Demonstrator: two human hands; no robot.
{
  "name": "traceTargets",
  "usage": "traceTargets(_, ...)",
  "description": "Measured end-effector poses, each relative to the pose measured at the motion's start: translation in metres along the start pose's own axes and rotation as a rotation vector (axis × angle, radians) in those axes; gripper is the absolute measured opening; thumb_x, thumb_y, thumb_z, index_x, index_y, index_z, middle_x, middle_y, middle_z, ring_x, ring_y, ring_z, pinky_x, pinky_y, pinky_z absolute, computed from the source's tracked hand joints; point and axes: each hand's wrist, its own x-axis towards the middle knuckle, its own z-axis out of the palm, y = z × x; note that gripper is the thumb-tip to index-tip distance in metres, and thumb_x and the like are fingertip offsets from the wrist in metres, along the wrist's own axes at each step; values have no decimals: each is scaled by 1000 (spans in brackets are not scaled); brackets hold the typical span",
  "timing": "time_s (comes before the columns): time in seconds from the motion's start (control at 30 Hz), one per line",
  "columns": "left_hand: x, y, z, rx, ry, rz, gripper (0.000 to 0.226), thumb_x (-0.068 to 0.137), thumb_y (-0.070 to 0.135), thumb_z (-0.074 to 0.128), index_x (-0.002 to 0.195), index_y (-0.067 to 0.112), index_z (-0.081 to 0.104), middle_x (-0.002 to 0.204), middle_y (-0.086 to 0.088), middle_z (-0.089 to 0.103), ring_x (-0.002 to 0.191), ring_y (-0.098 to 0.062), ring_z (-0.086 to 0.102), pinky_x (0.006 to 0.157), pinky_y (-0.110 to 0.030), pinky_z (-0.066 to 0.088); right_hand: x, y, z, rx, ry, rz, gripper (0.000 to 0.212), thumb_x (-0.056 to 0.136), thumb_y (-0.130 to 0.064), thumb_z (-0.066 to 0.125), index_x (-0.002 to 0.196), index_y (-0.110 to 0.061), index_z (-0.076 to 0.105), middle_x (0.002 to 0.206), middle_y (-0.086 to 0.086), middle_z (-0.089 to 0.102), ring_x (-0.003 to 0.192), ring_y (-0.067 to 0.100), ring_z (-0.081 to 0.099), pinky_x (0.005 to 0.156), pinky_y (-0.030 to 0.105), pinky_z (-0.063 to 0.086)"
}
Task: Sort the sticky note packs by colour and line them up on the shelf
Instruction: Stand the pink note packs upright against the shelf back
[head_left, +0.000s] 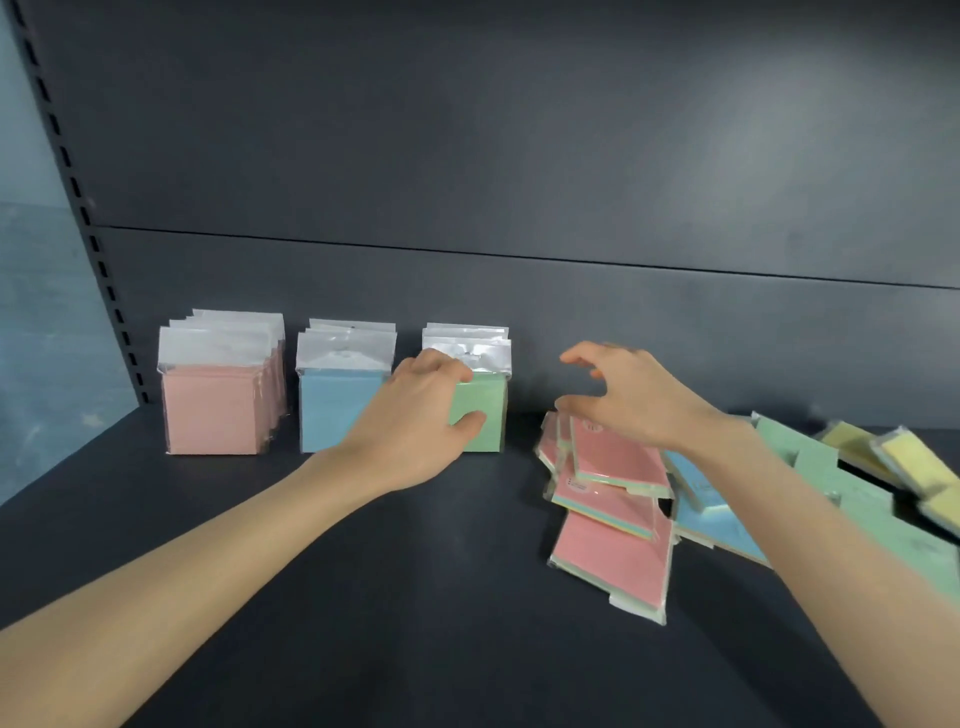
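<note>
Three upright rows of sticky note packs stand at the back of the dark shelf (415, 597): pink packs (210, 408) on the left, blue packs (332, 410) in the middle, green packs (485, 415) to their right. My left hand (421, 415) grips the front green pack, thumb on its face and fingers over its top edge. My right hand (623, 395) hovers with spread, curled fingers above a loose pile and holds nothing. That pile has pink packs (613, 561), blue packs (711, 519), green packs (841, 483) and yellow packs (904, 457) lying flat and overlapping.
The shelf's grey back panel (519, 182) rises right behind the rows. A slotted upright post (78, 197) runs along the left side. Bare dark shelf surface lies in front of the rows and left of the pile.
</note>
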Motion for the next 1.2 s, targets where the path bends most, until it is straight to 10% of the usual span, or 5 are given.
traceTargets(0.3,18,51,53,-201,-309,-28,49,87,55,52,121,20,51,116,4,58,107,-13,55,96,-35,44,-39,57,-5,87,-150,89,60,84,-49,62,137,-25,45,137,-7,50,125,11,48,100,23,36)
traceTargets(0.5,33,65,69,-404,-287,-191,88,62,84,40,126,23,47,119,9,60,110,-10,58,101,-37,44,-31,77,-6,488,-31,53,42,70,-20,82,107,-22,61,98,-8,65,89,4,59,75,10,45)
traceTargets(0.77,41,77,79,-412,-330,-266,64,85,36,65,139,15,37,119,7,57,108,-7,57,84,-23,50,-9,106,-28,625,94,139,54,70,-7,81,117,-16,56,103,1,61,90,15,60,82,26,48)
traceTargets(0.97,59,80,82,-310,-376,-255,74,86,54,55,145,17,30,146,2,41,132,-10,40,106,-22,31,12,117,-27,792,179,167,36,71,-1,77,100,-13,61,98,4,69,88,17,65,74,26,50)
traceTargets(1.2,75,79,92,-190,-453,-229,53,88,44,56,135,26,41,131,3,55,114,-15,55,101,-33,42,14,123,-14,781,240,177,28,77,-3,72,99,-15,60,95,4,70,90,23,67,82,37,55)
